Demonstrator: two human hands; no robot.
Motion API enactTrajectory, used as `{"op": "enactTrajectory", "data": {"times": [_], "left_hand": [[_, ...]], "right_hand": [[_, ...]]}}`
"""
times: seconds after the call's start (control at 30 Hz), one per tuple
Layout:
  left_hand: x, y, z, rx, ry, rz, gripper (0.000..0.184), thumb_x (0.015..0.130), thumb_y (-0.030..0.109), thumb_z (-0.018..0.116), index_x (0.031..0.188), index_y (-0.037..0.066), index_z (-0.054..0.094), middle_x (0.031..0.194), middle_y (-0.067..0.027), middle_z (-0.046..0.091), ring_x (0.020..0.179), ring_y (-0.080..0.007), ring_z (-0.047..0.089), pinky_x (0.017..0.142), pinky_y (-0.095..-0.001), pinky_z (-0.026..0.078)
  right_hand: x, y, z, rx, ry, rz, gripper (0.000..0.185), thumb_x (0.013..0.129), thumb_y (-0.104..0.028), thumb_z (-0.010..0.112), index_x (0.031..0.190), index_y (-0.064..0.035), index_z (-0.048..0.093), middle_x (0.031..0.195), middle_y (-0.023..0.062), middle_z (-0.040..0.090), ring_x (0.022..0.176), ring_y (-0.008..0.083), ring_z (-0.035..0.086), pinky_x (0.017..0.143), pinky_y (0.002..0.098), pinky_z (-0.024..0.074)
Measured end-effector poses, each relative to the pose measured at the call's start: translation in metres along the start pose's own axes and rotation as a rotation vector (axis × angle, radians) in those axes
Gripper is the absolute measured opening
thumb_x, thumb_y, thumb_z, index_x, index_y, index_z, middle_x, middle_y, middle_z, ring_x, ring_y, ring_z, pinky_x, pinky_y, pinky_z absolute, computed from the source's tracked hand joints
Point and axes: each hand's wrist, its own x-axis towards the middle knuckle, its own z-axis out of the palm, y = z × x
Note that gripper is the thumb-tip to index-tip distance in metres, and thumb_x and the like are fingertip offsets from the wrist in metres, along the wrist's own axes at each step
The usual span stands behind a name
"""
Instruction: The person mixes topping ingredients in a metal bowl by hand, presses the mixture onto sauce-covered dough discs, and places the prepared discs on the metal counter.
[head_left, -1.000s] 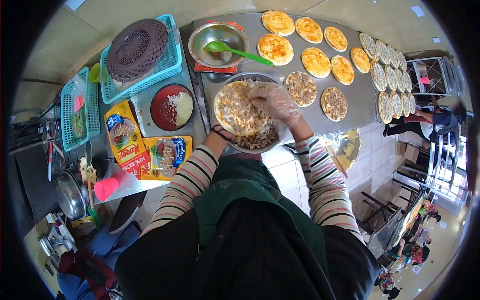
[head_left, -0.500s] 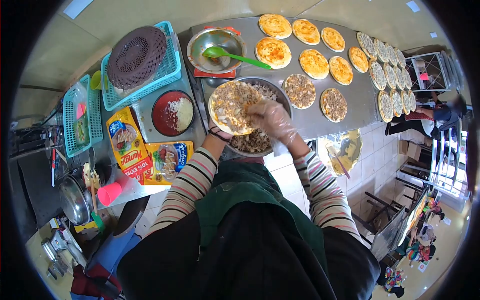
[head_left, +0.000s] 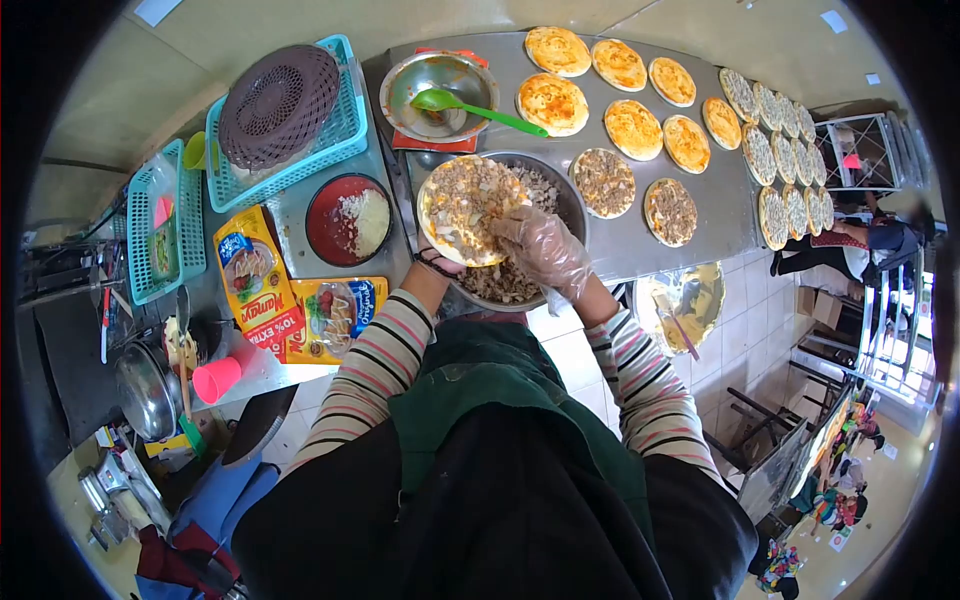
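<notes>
My left hand (head_left: pixel 442 261) supports a small round pizza (head_left: pixel 468 205) from beneath, its fingers mostly hidden under the crust. Chopped brownish meat-like topping covers most of the pizza's face. In a clear plastic glove, my right hand (head_left: pixel 545 245) rests at the pizza's right edge with fingers curled down onto the topping; whatever is in the fingertips is hidden. Below both hands stands a metal bowl (head_left: pixel 583 215) with more of the chopped topping (head_left: pixel 505 285) in it. To the right, two topped pizzas (head_left: pixel 603 183) lie on the metal table.
Several orange-sauced crusts (head_left: pixel 633 129) and white-topped pizzas (head_left: pixel 772 217) cover the table's far right. A sauce-stained bowl (head_left: pixel 390 100) holds a green spoon (head_left: pixel 437 100). Leftward are a bowl of red sauce and grated white food (head_left: pixel 325 225), yellow packets (head_left: pixel 250 270), and blue baskets (head_left: pixel 350 140).
My gloved right hand has shifted slightly left and down over the pizza's edge, its fingers more curled. The pizza stays in my left hand above the bowl.
</notes>
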Motion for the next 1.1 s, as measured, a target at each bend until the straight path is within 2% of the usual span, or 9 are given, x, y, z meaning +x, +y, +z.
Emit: {"op": "enactTrajectory", "data": {"times": [0.23, 0.33, 0.43, 0.5, 0.53, 0.63, 0.67, 0.77, 1.1], "left_hand": [[-0.002, 0.001, 0.003, -0.019, -0.041, -0.013, 0.054, 0.090, 0.042, 0.027, 0.131, 0.009, 0.033, 0.133, -0.0142, 0.037, 0.120, -0.0323, 0.038, 0.100, -0.0496, 0.031], [-0.004, -0.002, 0.004, -0.067, -0.062, -0.037, 0.053, 0.090, 0.043, 0.029, 0.130, 0.009, 0.036, 0.132, -0.0144, 0.039, 0.119, -0.0323, 0.039, 0.099, -0.0497, 0.031], [-0.001, -0.002, 0.006, 0.006, 0.003, 0.003, 0.054, 0.089, 0.045, 0.030, 0.130, 0.010, 0.035, 0.132, -0.0148, 0.038, 0.120, -0.0331, 0.038, 0.099, -0.0508, 0.030], [0.000, -0.002, 0.007, 0.166, 0.109, 0.090, 0.056, 0.089, 0.045, 0.028, 0.132, 0.009, 0.032, 0.134, -0.0153, 0.036, 0.121, -0.0336, 0.037, 0.100, -0.0508, 0.030], [-0.001, -0.002, 0.007, 0.173, 0.119, 0.099, 0.056, 0.089, 0.046, 0.028, 0.132, 0.009, 0.032, 0.134, -0.0153, 0.036, 0.121, -0.0336, 0.037, 0.100, -0.0509, 0.030], [-0.002, -0.004, 0.010, 0.151, 0.090, 0.082, 0.057, 0.089, 0.046, 0.028, 0.132, 0.009, 0.032, 0.134, -0.0152, 0.036, 0.121, -0.0337, 0.037, 0.100, -0.0510, 0.030], [-0.002, -0.004, 0.010, 0.150, 0.082, 0.077, 0.057, 0.089, 0.046, 0.029, 0.132, 0.010, 0.032, 0.134, -0.0152, 0.036, 0.121, -0.0337, 0.037, 0.100, -0.0510, 0.030], [-0.004, -0.006, 0.010, 0.148, 0.076, 0.080, 0.057, 0.089, 0.046, 0.029, 0.132, 0.010, 0.033, 0.134, -0.0151, 0.036, 0.121, -0.0338, 0.037, 0.100, -0.0511, 0.030], [-0.009, -0.007, 0.016, 0.158, 0.037, 0.058, 0.057, 0.088, 0.047, 0.030, 0.132, 0.010, 0.033, 0.134, -0.0148, 0.036, 0.121, -0.0342, 0.037, 0.100, -0.0515, 0.030]], "right_hand": [[0.006, -0.001, 0.001, -0.009, -0.034, -0.014, 0.018, 0.069, -0.006, 0.065, 0.087, -0.0050, 0.063, 0.082, 0.0125, 0.059, 0.076, 0.0305, 0.059, 0.067, 0.0365, 0.0497], [0.007, 0.000, 0.002, 0.110, 0.069, 0.031, 0.017, 0.069, -0.006, 0.065, 0.086, -0.0047, 0.063, 0.082, 0.0130, 0.060, 0.077, 0.0305, 0.059, 0.066, 0.0360, 0.0498], [0.007, 0.011, 0.003, 0.107, 0.034, -0.102, 0.018, 0.069, -0.007, 0.065, 0.087, -0.0044, 0.063, 0.083, 0.0135, 0.061, 0.077, 0.0282, 0.060, 0.068, 0.0337, 0.0496], [0.011, 0.023, -0.022, 0.136, 0.026, 0.264, 0.024, 0.069, -0.008, 0.065, 0.092, -0.0029, 0.062, 0.084, 0.0137, 0.063, 0.077, 0.0239, 0.062, 0.070, 0.0307, 0.0487], [0.009, 0.031, -0.031, 0.213, -0.009, 0.352, 0.027, 0.070, -0.016, 0.064, 0.095, -0.0045, 0.063, 0.088, 0.0173, 0.062, 0.077, 0.0266, 0.062, 0.069, 0.0327, 0.0487], [0.011, 0.033, -0.033, 0.320, -0.073, 0.454, 0.030, 0.071, -0.017, 0.063, 0.097, -0.0039, 0.063, 0.089, 0.0178, 0.062, 0.079, 0.0263, 0.062, 0.071, 0.0325, 0.0480], [0.007, 0.049, -0.018, 0.312, -0.049, 0.331, 0.029, 0.070, -0.017, 0.063, 0.096, -0.0037, 0.063, 0.089, 0.0176, 0.062, 0.080, 0.0286, 0.061, 0.073, 0.0340, 0.0476], [0.009, 0.053, -0.011, 0.103, 0.062, 0.303, 0.025, 0.070, -0.016, 0.062, 0.092, -0.0044, 0.064, 0.086, 0.0167, 0.062, 0.080, 0.0302, 0.059, 0.075, 0.0359, 0.0468], [0.015, 0.032, -0.004, 0.044, -0.003, 0.253, 0.016, 0.072, -0.015, 0.060, 0.084, -0.0055, 0.064, 0.083, 0.0144, 0.061, 0.081, 0.0299, 0.058, 0.076, 0.0370, 0.0462]]}}
